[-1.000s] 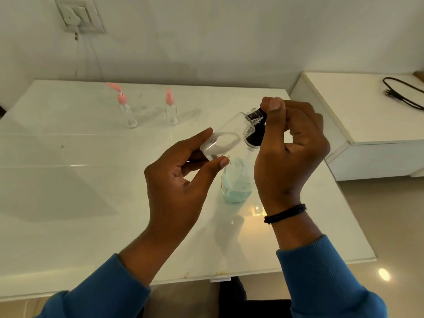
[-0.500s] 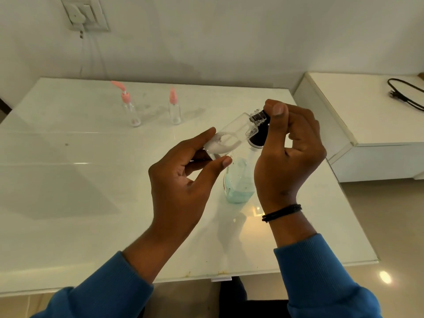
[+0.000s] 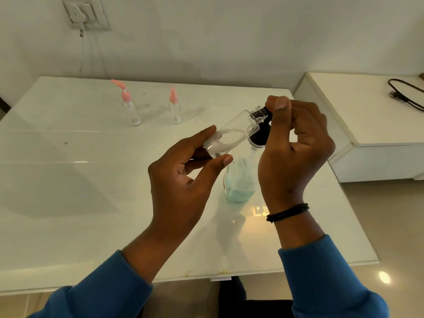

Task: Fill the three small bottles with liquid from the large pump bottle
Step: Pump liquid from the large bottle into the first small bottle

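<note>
My left hand (image 3: 183, 175) grips the base of a small clear bottle (image 3: 231, 134), which lies tilted with its neck toward the right. My right hand (image 3: 296, 152) pinches the bottle's dark cap (image 3: 263, 113) between thumb and fingers. Behind and below both hands stands the large pump bottle (image 3: 239, 184) with pale blue liquid and a black pump head (image 3: 259, 138), partly hidden. Two small clear bottles with pink pump tops, one on the left (image 3: 129, 106) and one on the right (image 3: 174, 109), stand upright at the far side of the table.
The white glass-topped table (image 3: 68, 180) runs to a front edge near my body. A low white cabinet (image 3: 367, 125) stands to the right with a black cable (image 3: 403, 92) on it. A wall socket (image 3: 85, 12) is at upper left.
Both hands and the small bottle stay almost in place; the bottle's tilt and my right fingers on the cap shift only slightly. The camera has drifted a little.
</note>
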The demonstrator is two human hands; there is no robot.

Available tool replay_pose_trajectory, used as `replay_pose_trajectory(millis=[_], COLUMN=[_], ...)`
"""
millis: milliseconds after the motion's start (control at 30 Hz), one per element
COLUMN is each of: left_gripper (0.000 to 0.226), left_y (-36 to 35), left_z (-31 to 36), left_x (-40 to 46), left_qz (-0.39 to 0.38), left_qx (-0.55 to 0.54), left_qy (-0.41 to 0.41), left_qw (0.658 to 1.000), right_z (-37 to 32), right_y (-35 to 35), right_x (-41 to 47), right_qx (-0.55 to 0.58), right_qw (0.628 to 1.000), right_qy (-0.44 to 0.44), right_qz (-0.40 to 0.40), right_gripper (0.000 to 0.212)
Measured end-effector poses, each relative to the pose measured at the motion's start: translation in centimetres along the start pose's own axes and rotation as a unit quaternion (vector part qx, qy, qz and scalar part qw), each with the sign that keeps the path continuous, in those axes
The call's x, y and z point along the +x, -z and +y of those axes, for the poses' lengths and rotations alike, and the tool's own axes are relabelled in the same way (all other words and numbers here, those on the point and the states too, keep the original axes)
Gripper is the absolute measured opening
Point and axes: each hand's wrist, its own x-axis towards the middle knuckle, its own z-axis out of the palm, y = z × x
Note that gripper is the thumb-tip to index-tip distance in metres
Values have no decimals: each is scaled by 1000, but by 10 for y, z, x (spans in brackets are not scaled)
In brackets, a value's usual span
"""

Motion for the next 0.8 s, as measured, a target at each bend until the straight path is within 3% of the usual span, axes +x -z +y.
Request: replay_pose_trajectory(millis=[800], left_gripper=[46], left_y=[-1], left_z=[-1], left_x=[0], left_qz=[2], left_qx=[4], left_qy=[-4], left_qw=[1000], right_z=[0], right_y=[1], right_x=[0], right_qx=[-10], right_qw=[1000], right_qy=[13], right_qz=[-8], right_gripper=[19])
